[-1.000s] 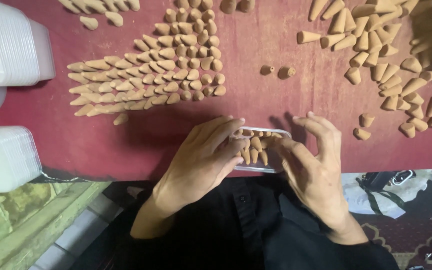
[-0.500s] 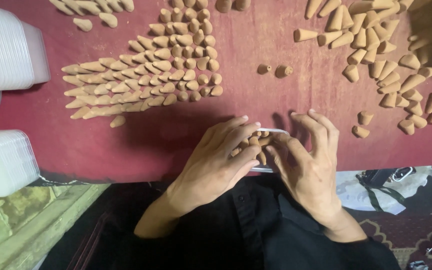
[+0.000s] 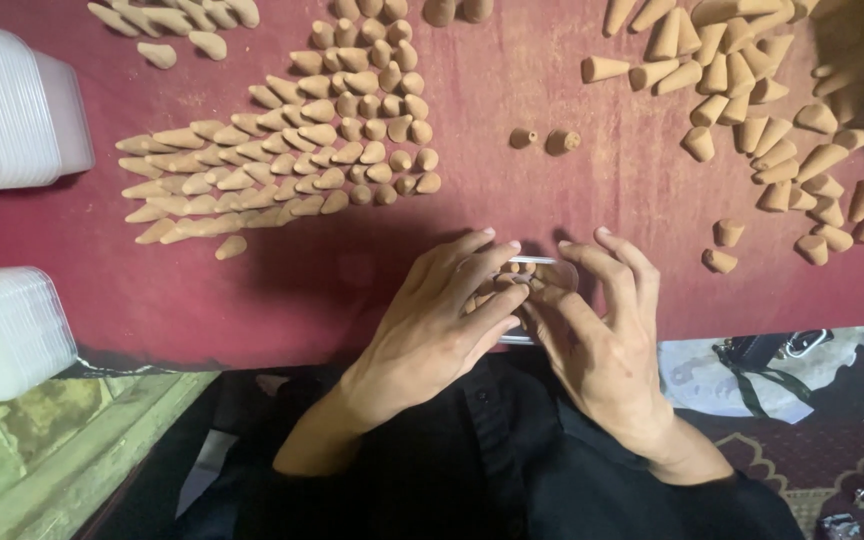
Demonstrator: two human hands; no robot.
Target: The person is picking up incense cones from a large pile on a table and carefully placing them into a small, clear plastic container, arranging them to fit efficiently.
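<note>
Maroon cloth (image 3: 282,290), cone heaps (image 3: 282,160) (neatly rowed) beyond both hands (image 3: 442,320).

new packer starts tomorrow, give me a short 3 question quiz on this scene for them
1. True or false: both hands are on the clear box at the near table edge.
2. What sits inside that box? A) cones B) coins C) screws
3. Where do the stacked white tubs stand, seen from the person: left or right?

Key:
1. True: the left hand and right hand cover it from each side.
2. A: tan cones like the loose cones spread on the red cloth.
3. Left, at the table's edge.
</note>
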